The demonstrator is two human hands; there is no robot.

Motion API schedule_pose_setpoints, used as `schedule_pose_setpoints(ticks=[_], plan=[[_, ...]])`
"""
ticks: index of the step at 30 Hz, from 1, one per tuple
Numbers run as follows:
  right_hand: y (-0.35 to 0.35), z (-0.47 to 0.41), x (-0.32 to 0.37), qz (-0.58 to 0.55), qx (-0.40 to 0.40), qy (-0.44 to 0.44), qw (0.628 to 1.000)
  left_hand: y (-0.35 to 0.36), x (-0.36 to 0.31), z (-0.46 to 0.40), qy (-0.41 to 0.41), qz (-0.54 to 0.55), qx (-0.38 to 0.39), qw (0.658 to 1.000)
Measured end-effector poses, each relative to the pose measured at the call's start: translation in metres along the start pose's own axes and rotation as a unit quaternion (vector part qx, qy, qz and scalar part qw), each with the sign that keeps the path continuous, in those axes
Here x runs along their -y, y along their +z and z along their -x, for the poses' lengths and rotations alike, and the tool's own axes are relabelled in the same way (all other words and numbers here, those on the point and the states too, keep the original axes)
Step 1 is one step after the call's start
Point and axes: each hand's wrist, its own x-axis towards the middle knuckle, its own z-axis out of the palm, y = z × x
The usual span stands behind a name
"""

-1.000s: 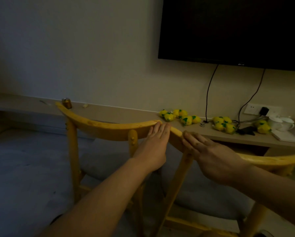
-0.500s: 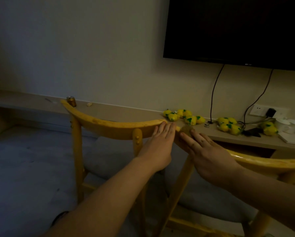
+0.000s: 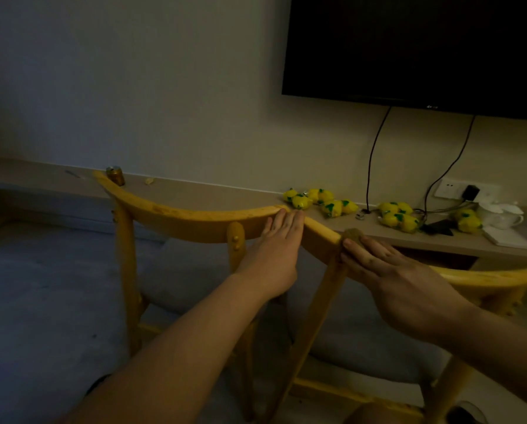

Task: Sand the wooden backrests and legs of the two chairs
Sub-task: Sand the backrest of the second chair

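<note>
Sanding the backrest top rail, one chair in view.

Nearest, both forearms reach up to the backrest (image 3: 195,220). Left hand (image 3: 274,255) lies flat on the rail just right of the middle spindle (image 3: 236,240), fingers straight and gripping nothing; my read is it steadies the chair. Right hand (image 3: 390,270) sits further right on the rail, fingers extended, pressing a small brown pad (image 3: 352,234) against the top edge, flat presumably to spread pressure along the curve. Below the backrest: grey seat (image 3: 363,347), legs (image 3: 127,270), grey floor. Behind the backrest, a long shelf (image 3: 210,194) along the wall carries a can (image 3: 115,175), yellow toys (image 3: 320,201), cups (image 3: 500,214). Above it to the right, a dark TV (image 3: 409,47) with cables down to a socket (image 3: 451,188). Room is dim. No second chair in view.
</note>
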Motion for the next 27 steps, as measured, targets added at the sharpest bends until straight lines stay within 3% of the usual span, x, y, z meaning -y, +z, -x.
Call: schedule_pose_setpoints(ticks=[9,16,21,27], plan=[[-0.014,-0.008,-0.002,-0.088,-0.034,0.016,0.995,-0.010,-0.005,0.001,0.001,-0.057,0.005,0.998],[0.004,0.025,-0.014,-0.063,-0.024,0.044,0.997,0.001,-0.024,0.007,0.113,-0.098,-0.010,0.989],[0.002,0.003,0.002,-0.074,-0.070,0.034,0.994,0.011,-0.035,0.002,0.090,-0.072,-0.010,0.993],[0.018,0.038,-0.017,-0.079,-0.073,0.060,0.992,0.016,-0.034,0.005,0.089,-0.056,-0.018,0.994]])
